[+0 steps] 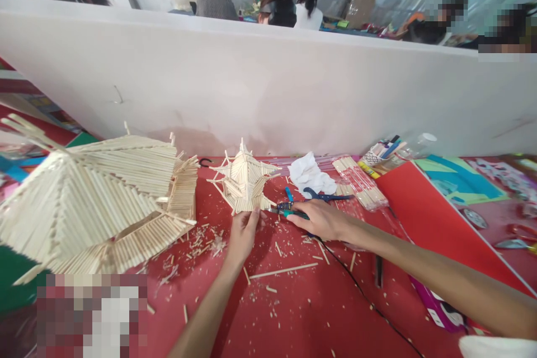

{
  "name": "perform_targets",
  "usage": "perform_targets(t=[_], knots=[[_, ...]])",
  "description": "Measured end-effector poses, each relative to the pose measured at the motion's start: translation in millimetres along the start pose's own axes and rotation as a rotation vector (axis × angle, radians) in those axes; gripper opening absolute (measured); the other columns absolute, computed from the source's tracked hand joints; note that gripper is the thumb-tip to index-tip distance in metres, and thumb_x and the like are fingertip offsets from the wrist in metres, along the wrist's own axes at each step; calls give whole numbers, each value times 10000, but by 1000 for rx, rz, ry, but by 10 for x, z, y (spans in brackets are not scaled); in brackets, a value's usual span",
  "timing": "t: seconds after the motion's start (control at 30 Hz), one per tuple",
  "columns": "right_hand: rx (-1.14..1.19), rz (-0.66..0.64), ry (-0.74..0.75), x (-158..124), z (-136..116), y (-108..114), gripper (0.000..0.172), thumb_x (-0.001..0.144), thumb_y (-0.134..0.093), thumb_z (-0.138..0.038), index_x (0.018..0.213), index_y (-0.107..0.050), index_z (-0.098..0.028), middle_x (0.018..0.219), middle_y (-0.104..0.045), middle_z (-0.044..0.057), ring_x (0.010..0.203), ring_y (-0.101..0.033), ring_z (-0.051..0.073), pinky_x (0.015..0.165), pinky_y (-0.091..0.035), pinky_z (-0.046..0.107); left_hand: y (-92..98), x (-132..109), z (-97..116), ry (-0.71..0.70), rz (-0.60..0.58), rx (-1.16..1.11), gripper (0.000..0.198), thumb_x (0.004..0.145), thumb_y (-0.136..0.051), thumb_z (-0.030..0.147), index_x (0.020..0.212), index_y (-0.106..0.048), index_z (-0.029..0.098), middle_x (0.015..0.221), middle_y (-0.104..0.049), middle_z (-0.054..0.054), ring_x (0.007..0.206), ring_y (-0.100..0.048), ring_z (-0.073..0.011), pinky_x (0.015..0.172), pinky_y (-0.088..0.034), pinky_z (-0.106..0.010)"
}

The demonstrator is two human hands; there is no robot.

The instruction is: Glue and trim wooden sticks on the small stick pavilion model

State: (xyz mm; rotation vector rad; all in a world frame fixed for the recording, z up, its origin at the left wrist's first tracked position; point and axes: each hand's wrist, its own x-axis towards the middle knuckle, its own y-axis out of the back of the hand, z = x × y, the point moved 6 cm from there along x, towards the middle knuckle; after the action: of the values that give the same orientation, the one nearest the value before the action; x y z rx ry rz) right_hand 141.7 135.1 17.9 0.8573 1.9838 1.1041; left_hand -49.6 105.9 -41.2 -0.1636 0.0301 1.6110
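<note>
Offcuts [210,241] litter the red table [302,313]; mid-table, the left hand [242,233] pinches the stick pagoda [244,182] at its lower edge, right hand [321,219] closed around teal cutters [290,211]; likely light, brittle, glue-jointed; best held by its base.

On the red tabletop [302,313] littered with stick scraps, the left hand [242,235] touches the base of a small stick-built tower [244,182]. The right hand [321,219] grips blue-handled pliers [289,210] just beside it. A large stick roof [96,201] stands at left.
</note>
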Motion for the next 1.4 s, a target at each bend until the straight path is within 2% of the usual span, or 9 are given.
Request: perform_targets(t=[0.3,0.5,0.73,0.87,0.97,1.1,1.23,1.4], knots=[[18,25,16,17,3,-16,426,1001,-418,-494,946,-699,-179,866,-751,111,815,-698,276,689,-418,334,-8,3,23,-8,3,-24,556,847,-581,660,688,-699,140,601,-617,-30,578,-534,-148,586,-412,-258],[131,23,18,-20,-23,-37,430,996,-427,-502,932,-696,-171,869,-746,98,790,-677,252,715,-436,334,18,-14,60,-10,15,5,546,860,-571,648,684,-690,144,593,-598,-18,580,-523,-144,590,-397,-256],[361,-83,12,-66,-14,-73,434,979,-465,-522,1102,-694,-175,1096,-741,110,1000,-673,280,891,-473,379,20,-1,29,-14,18,7,529,849,-594,639,678,-682,147,599,-598,-15,592,-527,-148,603,-395,-261],[401,-178,-42,-72,52,-149,607,953,-432,-649,1295,-617,-183,1331,-649,132,1225,-588,321,1032,-431,418,13,8,18,-15,16,10,544,837,-593,656,670,-678,146,593,-598,-17,584,-521,-147,594,-389,-260],[376,-214,-95,-70,99,-176,681,933,-420,-700,1387,-560,-213,1413,-595,128,1300,-532,344,1070,-408,442,8,7,24,-10,16,12,560,833,-586,671,678,-685,142,591,-603,-22,575,-520,-147,583,-389,-259],[346,-221,-74,-65,52,-155,597,979,-378,-637,1328,-584,-199,1307,-656,139,1190,-603,332,1002,-445,440,4,1,43,-6,18,15,576,839,-566,683,693,-697,142,589,-608,-27,574,-526,-151,582,-405,-259],[240,-124,-56,-58,-31,-104,490,1005,-385,-561,1164,-653,-183,1102,-731,137,1031,-668,311,892,-475,405,-9,-4,46,-3,10,1,574,819,-587,690,683,-695,144,579,-598,-24,564,-520,-149,572,-405,-256],[147,-50,-32,-44,-118,-104,439,987,-446,-523,1076,-690,-169,1070,-751,150,1005,-690,337,836,-479,397,3,-16,38,-13,19,6,575,827,-582,688,656,-680,148,572,-594,-25,560,-518,-148,573,-407,-257]])
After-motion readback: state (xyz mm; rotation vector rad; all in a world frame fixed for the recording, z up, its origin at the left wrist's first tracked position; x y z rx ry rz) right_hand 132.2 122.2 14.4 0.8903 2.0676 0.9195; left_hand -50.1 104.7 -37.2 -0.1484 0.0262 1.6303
